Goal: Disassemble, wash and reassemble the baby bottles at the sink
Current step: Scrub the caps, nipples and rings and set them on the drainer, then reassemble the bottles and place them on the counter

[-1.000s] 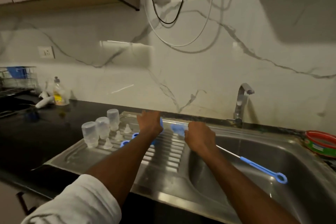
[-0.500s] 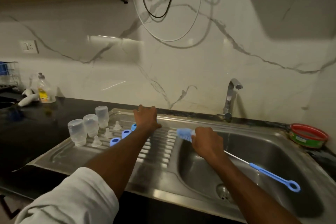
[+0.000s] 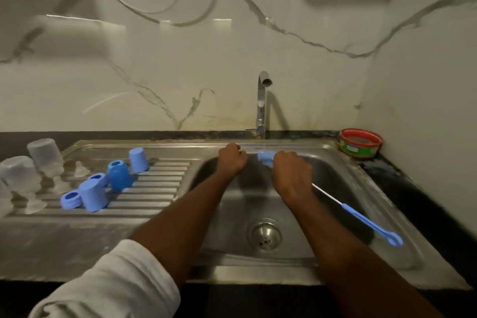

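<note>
Gripping the bottle brush over the sink, right hand; left hand fisted beside it, contents unclear. Rinse bristles thoroughly under the tap.

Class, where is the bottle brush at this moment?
In the head view, the bottle brush slants over the sink basin, right of the drain, gripped by the right hand.

Brushed steel sink, dull sheen all over. Frosted clear plastic bottles, matt blue plastic caps. Glossy marble-look wall behind.
</note>
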Tool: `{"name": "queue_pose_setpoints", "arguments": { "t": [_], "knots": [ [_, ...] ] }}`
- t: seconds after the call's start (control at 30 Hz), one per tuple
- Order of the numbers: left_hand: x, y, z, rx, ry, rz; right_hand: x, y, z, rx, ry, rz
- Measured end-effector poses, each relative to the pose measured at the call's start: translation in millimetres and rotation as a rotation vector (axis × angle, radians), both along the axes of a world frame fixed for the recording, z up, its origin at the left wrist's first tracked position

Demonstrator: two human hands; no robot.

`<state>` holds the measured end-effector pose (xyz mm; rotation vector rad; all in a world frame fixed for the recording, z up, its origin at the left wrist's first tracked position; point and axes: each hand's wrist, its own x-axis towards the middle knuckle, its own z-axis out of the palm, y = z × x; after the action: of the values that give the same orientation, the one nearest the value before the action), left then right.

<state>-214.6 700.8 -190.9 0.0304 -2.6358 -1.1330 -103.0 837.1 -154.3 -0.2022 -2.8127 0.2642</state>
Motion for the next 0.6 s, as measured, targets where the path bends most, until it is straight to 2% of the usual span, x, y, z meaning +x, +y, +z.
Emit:
{"name": "queue_pose_setpoints", "arguments": {
  "t": [0.2,0.27,0.37,0.47,0.53,0.6],
  "knots": [
    [-60,64,2,0.373,0.121,0.159,-43,10,-18,-0.079,-0.104,-0.047],
    [-70,66,5,0.418,0.127,0.263,-43,11,-19,-0.095,-0.129,-0.073],
    [-82,61,3,0.534,0.064,0.317,-34,12,-14,-0.1,-0.108,-0.112],
    [-85,57,5,0.702,-0.056,0.327,-34,10,-7,-0.117,-0.175,-0.154],
    [-79,60,15,0.698,-0.03,0.325,-33,11,3,-0.125,-0.236,-0.167],
    [-69,64,32,0.625,0.085,0.326,-35,16,20,-0.103,-0.282,-0.149]
  ]
}}
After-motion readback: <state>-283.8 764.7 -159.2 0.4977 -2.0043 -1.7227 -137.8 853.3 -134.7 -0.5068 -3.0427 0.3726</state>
